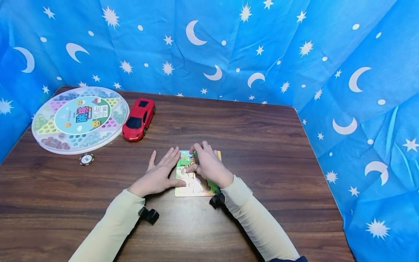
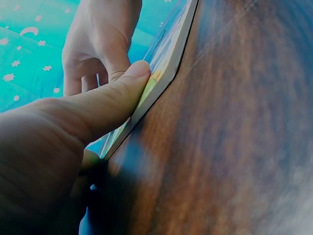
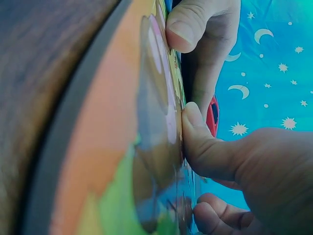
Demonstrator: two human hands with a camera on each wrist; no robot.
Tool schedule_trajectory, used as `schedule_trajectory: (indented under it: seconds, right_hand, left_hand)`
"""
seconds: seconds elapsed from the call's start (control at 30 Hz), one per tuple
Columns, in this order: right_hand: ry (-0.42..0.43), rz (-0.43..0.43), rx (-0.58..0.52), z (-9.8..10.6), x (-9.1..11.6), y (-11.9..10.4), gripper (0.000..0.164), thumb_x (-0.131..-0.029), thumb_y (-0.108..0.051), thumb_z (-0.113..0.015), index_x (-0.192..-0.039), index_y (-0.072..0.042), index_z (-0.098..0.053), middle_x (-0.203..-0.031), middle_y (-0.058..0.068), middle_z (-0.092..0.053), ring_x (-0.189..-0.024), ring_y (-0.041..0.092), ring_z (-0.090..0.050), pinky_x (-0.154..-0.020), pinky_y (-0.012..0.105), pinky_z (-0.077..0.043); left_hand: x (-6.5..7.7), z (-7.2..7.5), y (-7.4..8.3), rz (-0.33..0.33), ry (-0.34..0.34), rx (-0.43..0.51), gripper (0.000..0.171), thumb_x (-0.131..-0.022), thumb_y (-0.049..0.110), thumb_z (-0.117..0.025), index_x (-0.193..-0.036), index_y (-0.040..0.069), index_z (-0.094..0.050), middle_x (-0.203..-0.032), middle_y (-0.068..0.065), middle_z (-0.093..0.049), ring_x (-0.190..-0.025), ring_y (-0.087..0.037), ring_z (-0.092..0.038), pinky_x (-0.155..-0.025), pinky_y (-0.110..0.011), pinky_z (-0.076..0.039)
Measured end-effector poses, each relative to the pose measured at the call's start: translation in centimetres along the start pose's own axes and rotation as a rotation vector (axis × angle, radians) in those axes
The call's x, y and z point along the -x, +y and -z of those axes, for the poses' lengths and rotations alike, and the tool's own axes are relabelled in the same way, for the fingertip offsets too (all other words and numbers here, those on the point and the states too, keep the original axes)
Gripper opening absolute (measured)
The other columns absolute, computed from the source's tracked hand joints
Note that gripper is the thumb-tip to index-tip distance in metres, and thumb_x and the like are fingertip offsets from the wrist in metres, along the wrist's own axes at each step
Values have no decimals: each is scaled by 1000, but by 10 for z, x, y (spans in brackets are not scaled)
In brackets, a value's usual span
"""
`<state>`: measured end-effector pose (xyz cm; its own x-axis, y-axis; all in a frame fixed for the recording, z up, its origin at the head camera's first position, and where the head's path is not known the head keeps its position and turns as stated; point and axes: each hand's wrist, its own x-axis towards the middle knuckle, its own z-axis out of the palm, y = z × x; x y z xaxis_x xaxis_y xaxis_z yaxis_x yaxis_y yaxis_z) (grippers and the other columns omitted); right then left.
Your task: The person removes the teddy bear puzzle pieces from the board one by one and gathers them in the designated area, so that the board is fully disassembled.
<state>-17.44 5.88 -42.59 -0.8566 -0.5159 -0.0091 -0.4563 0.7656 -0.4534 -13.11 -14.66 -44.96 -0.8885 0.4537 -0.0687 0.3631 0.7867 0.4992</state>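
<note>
A square jigsaw puzzle (image 1: 190, 186) with a colourful picture lies flat on the table. My left hand (image 1: 160, 176) rests along its left side with fingers stretched out. In the left wrist view, the left thumb (image 2: 110, 100) lies over the puzzle's edge (image 2: 164, 73). Over the upper part of the puzzle my right hand (image 1: 211, 163) bends down, thumb and fingers curled around a puzzle piece (image 1: 192, 160) at the picture's surface. Close up, the right thumb (image 3: 208, 147) touches the picture, with the other fingertips beside it; the right hand partly hides the piece.
A red toy car (image 1: 139, 119) stands at the back left, beside a round Chinese checkers box (image 1: 49, 142) with marbles. A poker chip (image 1: 86, 159) lies in front of the box. Blue star-and-moon cloth (image 1: 222, 43) hangs behind and to the right of the wooden table (image 1: 262, 134).
</note>
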Motion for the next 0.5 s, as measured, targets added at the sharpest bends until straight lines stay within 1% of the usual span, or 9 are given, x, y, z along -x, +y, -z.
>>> schedule_trajectory:
  seconds: [0.13,0.2,0.3,0.37,0.43,0.5]
  right_hand:
    - [33,25,-27,0,1,0,53,-76,-40,-79,-114,-14,-53,-104,3,-51,-90,20,-44,-71,34,-33]
    - [50,41,-51,0,2,1,52,-76,-39,-80,-112,-14,-53,-101,1,-55,-89,19,-45,-72,35,-34]
    - [67,69,-92,1,3,1,46,-79,-35,-80,-111,-14,-54,-94,-2,-60,-86,15,-49,-76,35,-37]
    - [76,95,-128,1,3,0,40,-83,-29,-77,-110,-12,-54,-89,-3,-62,-82,12,-54,-77,32,-43]
    - [82,115,-176,1,3,0,33,-87,-23,-74,-109,-11,-53,-87,-4,-62,-76,8,-58,-72,28,-47]
    - [88,131,-239,1,3,0,28,-89,-18,-72,-107,-10,-53,-84,-5,-62,-71,6,-59,-63,24,-49]
  left_hand:
    - [0,-1,0,-8,12,0,103,-81,61,-67,-154,5,-21,-162,-11,-10,-149,-26,-5,-109,-63,14]
    - [0,-1,0,-11,16,-2,103,-81,62,-67,-154,4,-23,-162,-11,-11,-149,-26,-6,-109,-63,13]
    - [0,-1,0,-8,19,-6,102,-81,62,-67,-153,3,-25,-162,-12,-12,-149,-27,-7,-109,-63,13]
    - [0,-2,0,-6,21,-5,103,-81,62,-67,-153,3,-25,-162,-11,-12,-149,-27,-6,-109,-63,13]
    - [1,-2,-1,-5,24,-1,103,-81,62,-67,-153,4,-24,-162,-11,-12,-149,-27,-6,-109,-63,13]
    - [1,-3,-1,-7,28,5,102,-81,62,-68,-153,4,-25,-162,-11,-12,-149,-27,-6,-109,-63,12]
